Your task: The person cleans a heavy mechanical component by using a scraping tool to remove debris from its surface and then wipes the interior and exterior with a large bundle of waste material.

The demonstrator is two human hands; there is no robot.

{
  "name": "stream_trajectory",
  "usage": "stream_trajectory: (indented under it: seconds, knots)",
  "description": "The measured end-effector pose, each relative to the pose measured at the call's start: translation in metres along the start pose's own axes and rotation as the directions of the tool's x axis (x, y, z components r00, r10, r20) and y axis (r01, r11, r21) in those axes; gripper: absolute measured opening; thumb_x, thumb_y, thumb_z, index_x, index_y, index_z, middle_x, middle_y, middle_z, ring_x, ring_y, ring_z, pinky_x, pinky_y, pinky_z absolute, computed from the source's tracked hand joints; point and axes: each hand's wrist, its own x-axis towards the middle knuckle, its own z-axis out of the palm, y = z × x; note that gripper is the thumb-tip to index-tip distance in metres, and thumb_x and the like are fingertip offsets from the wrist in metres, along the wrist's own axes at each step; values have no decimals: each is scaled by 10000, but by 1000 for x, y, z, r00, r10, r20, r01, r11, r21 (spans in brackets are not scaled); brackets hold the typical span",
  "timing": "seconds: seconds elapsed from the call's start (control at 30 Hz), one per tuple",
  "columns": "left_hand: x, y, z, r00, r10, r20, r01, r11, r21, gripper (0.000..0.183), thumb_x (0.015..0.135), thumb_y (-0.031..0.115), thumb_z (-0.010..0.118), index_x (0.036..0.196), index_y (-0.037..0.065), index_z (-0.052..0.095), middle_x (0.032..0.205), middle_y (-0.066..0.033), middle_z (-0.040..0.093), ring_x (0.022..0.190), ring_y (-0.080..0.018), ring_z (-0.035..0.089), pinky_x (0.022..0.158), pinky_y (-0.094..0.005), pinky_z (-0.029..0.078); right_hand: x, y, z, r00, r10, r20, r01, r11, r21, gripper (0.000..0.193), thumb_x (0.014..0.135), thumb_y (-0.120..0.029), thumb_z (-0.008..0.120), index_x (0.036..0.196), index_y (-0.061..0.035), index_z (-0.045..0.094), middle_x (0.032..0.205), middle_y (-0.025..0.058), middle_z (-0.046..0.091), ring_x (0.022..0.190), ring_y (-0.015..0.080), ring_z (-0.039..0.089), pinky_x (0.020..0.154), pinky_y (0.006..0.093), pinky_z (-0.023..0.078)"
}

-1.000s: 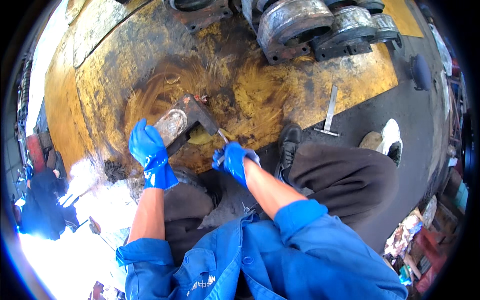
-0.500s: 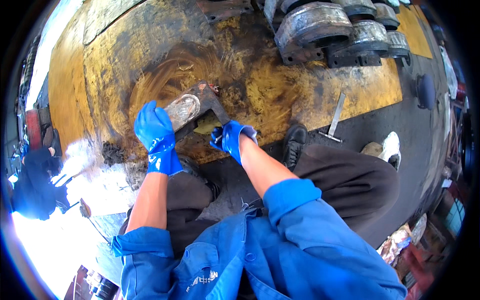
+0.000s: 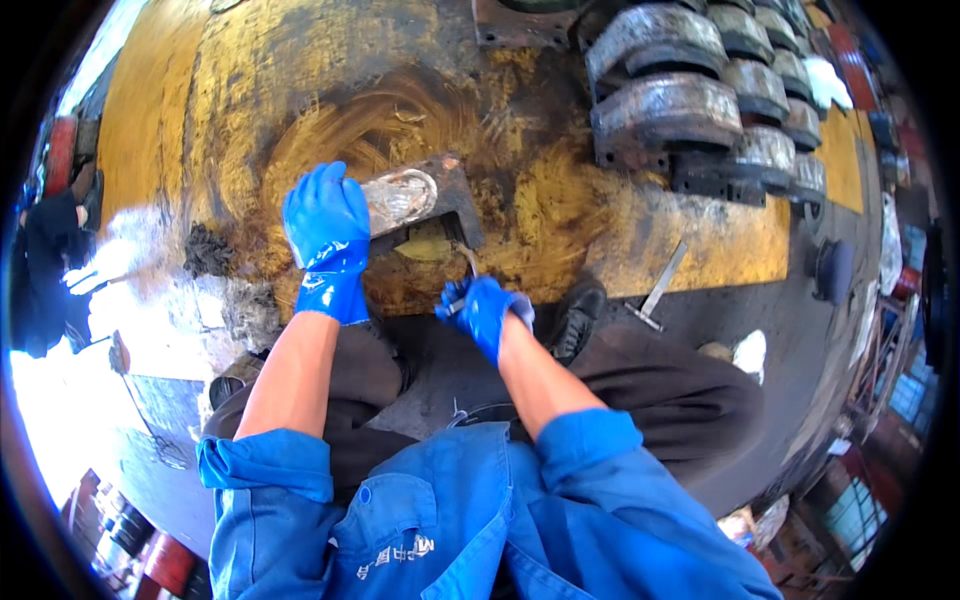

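Note:
A heavy, grimy metal bracket (image 3: 458, 190) with a smooth, shiny curved face lies on the stained board. My left hand (image 3: 328, 215), in a blue rubber glove, grips its left end. The thumb there is hidden. My right hand (image 3: 480, 308), also gloved in blue, is closed around a slim hand tool (image 3: 471, 260). The tool's narrow tip points up toward the bracket's near right corner; whether it touches the metal I cannot tell. Its exact kind is unclear, because the glove covers most of it.
Several similar metal brackets (image 3: 670, 110) stand in rows at the far right. A T-shaped metal tool (image 3: 662, 285) lies at the edge of the yellow-brown board (image 3: 740, 235). A dark clump (image 3: 208, 250) sits on the left. Bright glare and a person in dark clothing (image 3: 50, 265) appear at far left.
My right hand has drawn back from the bracket toward me, bringing the tool's tip into sight. My left hand stays at the bracket's left end. The whole view has shifted slightly.

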Motion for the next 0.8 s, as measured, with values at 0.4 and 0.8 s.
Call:
stream_trajectory:
  seconds: [0.4,0.8]
  knots:
    - [-14,-8,-12,996,-84,-14,84,996,3,212,924,206,628,1075,78,704,1102,-151,726,1051,-338,676,968,-481,493,7,5,-1,993,109,35,-114,979,172,265,1012,-217,345,1100,-87,560,1138,170,622,989,347,629,957,594,427]
    - [2,-4,-7,945,-214,249,238,969,-71,220,911,240,596,1009,99,733,1039,-143,741,989,-357,694,916,-495,509,6,3,-108,971,-93,-222,64,989,-131,288,1037,-237,421,937,-86,645,634,-11,585,562,191,543,583,404,422]
